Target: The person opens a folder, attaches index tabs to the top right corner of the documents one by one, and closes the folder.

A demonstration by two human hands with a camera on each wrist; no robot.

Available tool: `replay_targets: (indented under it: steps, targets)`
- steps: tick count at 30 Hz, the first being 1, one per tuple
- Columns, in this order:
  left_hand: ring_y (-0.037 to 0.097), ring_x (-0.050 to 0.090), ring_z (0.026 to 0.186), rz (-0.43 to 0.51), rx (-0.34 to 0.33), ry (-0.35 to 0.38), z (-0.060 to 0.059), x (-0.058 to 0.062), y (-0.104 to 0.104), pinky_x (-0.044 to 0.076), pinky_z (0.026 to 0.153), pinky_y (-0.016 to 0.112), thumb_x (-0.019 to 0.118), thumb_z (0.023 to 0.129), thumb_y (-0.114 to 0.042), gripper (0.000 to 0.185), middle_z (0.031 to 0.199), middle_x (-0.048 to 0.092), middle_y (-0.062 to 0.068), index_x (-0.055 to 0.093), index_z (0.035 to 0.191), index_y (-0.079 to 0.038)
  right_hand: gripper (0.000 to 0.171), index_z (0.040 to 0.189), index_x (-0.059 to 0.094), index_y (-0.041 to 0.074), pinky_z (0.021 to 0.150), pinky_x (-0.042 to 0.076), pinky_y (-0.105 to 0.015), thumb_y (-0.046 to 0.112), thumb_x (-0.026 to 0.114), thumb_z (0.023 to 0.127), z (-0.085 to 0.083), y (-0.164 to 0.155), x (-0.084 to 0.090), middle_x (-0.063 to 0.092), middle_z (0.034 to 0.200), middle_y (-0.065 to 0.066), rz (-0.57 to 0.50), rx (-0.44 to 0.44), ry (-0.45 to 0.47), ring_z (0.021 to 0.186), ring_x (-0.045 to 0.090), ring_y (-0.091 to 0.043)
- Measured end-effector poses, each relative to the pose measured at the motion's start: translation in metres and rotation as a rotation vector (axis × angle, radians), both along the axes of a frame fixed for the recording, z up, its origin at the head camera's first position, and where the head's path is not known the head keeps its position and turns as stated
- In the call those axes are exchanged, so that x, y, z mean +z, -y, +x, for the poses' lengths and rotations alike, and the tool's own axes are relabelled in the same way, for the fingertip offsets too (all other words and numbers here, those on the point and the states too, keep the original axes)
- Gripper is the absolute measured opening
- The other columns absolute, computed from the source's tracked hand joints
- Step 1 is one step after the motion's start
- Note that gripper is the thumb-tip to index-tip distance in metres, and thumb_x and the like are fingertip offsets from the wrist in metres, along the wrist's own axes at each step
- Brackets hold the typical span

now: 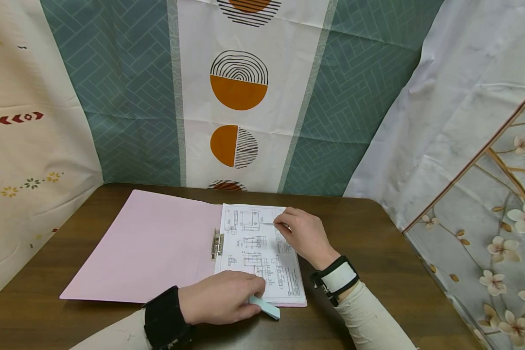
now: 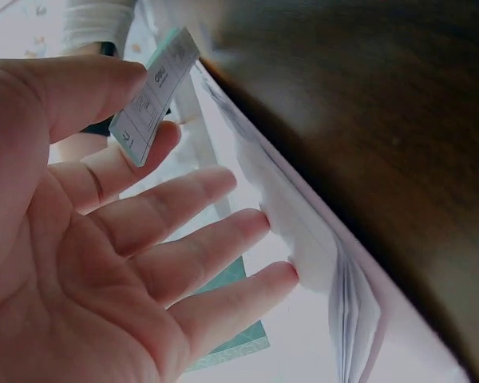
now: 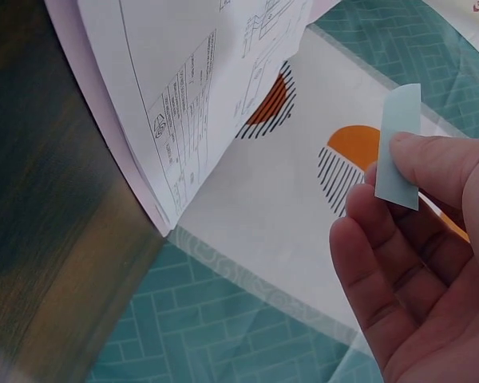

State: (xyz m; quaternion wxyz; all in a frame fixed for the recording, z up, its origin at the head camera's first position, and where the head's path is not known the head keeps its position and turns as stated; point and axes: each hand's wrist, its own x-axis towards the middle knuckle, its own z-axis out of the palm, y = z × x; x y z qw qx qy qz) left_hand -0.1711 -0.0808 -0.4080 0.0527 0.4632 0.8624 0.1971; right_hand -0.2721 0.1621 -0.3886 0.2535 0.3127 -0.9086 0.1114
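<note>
My left hand (image 1: 225, 297) pinches a pad of pale blue-green sticky notes (image 1: 268, 309) between thumb and index finger. In the left wrist view, a printed label faces out on the pad (image 2: 156, 100) and the other fingers are spread. A single pale blue sticky note (image 3: 401, 112) is pinched by my right hand (image 1: 304, 236), over the upper right of the paper sheets (image 1: 290, 282). These sheets carry technical drawings and lie in an open pink folder (image 1: 166, 248), held by a metal clip (image 1: 217, 244) at its fold. Whether the note touches the paper I cannot tell.
The folder lies on a dark brown wooden table (image 1: 358, 243). Behind the table hangs a patterned curtain (image 1: 135, 97) in teal and white with orange shapes. White floral cloth (image 1: 498, 233) hangs along the right side, and cream cloth (image 1: 30, 146) along the left.
</note>
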Motion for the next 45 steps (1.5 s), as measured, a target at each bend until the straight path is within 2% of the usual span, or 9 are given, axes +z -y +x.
replay_targets:
  steps: [4, 17, 26, 31, 34, 38, 40, 42, 45]
  targets:
    - [0.001, 0.049, 0.074, 0.002, -0.006, 0.046, -0.003, -0.001, 0.002, 0.042, 0.067, 0.019, 0.078, 0.105, -0.024, 0.017, 0.082, 0.05, -0.017, 0.062, 0.101, -0.022, 0.012, 0.104, 0.086, 0.016, 0.075, 0.06, -0.035, 0.011, 0.09, 0.094, 0.0, -0.001, -0.001, 0.078, 0.102, 0.002, 0.0, -0.003, 0.0, 0.088, 0.072, -0.015]
    - [0.004, 0.051, 0.08, -0.002, -0.014, 0.074, -0.028, -0.006, 0.009, 0.044, 0.071, 0.022, 0.08, 0.104, -0.021, 0.018, 0.087, 0.053, -0.013, 0.063, 0.1, -0.021, 0.011, 0.103, 0.086, 0.017, 0.072, 0.058, -0.033, 0.011, 0.09, 0.094, -0.003, -0.003, -0.002, 0.075, 0.095, 0.003, 0.004, -0.014, 0.009, 0.08, 0.067, -0.013]
    - [0.006, 0.048, 0.089, -0.065, -0.086, -0.079, -0.025, -0.007, 0.006, 0.042, 0.082, 0.022, 0.087, 0.095, -0.023, 0.028, 0.091, 0.05, -0.013, 0.059, 0.088, -0.024, 0.012, 0.104, 0.086, 0.016, 0.07, 0.057, -0.032, 0.012, 0.091, 0.093, -0.003, -0.003, -0.002, 0.074, 0.094, 0.002, 0.002, -0.021, 0.018, 0.078, 0.065, -0.013]
    - [0.005, 0.05, 0.091, -0.046, -0.074, -0.078, -0.026, -0.007, 0.008, 0.044, 0.083, 0.022, 0.088, 0.095, -0.026, 0.024, 0.096, 0.055, -0.012, 0.064, 0.093, -0.023, 0.011, 0.103, 0.086, 0.016, 0.07, 0.057, -0.032, 0.012, 0.091, 0.094, -0.003, -0.003, -0.001, 0.074, 0.094, 0.002, -0.001, -0.016, 0.013, 0.078, 0.065, -0.013]
    - [0.009, 0.06, 0.103, -0.022, 0.002, -0.082, -0.029, -0.009, 0.01, 0.051, 0.093, 0.028, 0.084, 0.1, -0.028, 0.019, 0.11, 0.066, -0.007, 0.071, 0.109, -0.019, 0.011, 0.103, 0.086, 0.016, 0.07, 0.057, -0.032, 0.012, 0.091, 0.094, -0.004, -0.003, -0.001, 0.075, 0.095, 0.002, 0.002, -0.02, 0.01, 0.078, 0.065, -0.013]
    - [0.032, 0.062, 0.135, -0.04, 0.219, -0.187, -0.034, -0.011, 0.013, 0.049, 0.116, 0.048, 0.079, 0.104, -0.027, 0.036, 0.141, 0.069, 0.014, 0.073, 0.133, -0.007, 0.012, 0.105, 0.086, 0.016, 0.072, 0.058, -0.033, 0.011, 0.09, 0.094, -0.005, -0.004, -0.002, 0.075, 0.095, 0.003, -0.003, -0.018, 0.01, 0.079, 0.066, -0.013]
    - [0.045, 0.056, 0.144, -0.083, 0.331, -0.237, -0.037, -0.012, 0.014, 0.044, 0.119, 0.061, 0.079, 0.104, -0.028, 0.045, 0.15, 0.063, 0.023, 0.071, 0.139, -0.002, 0.013, 0.106, 0.085, 0.016, 0.072, 0.059, -0.033, 0.01, 0.089, 0.094, -0.006, -0.004, -0.002, 0.076, 0.096, 0.002, -0.007, -0.014, 0.01, 0.079, 0.066, -0.014]
    - [0.052, 0.054, 0.143, -0.129, 0.403, -0.244, -0.039, -0.012, 0.015, 0.041, 0.116, 0.07, 0.08, 0.102, -0.029, 0.05, 0.151, 0.061, 0.027, 0.07, 0.142, 0.0, 0.014, 0.107, 0.085, 0.015, 0.072, 0.059, -0.034, 0.009, 0.088, 0.095, -0.007, -0.005, -0.003, 0.076, 0.097, 0.002, -0.004, -0.013, 0.014, 0.079, 0.066, -0.014]
    - [0.055, 0.055, 0.139, -0.184, 0.425, -0.212, -0.041, -0.01, 0.015, 0.04, 0.111, 0.077, 0.079, 0.103, -0.032, 0.052, 0.15, 0.062, 0.028, 0.07, 0.142, 0.0, 0.014, 0.108, 0.084, 0.014, 0.071, 0.059, -0.034, 0.008, 0.087, 0.096, -0.007, -0.006, -0.003, 0.076, 0.098, 0.001, 0.01, -0.027, 0.019, 0.079, 0.066, -0.014]
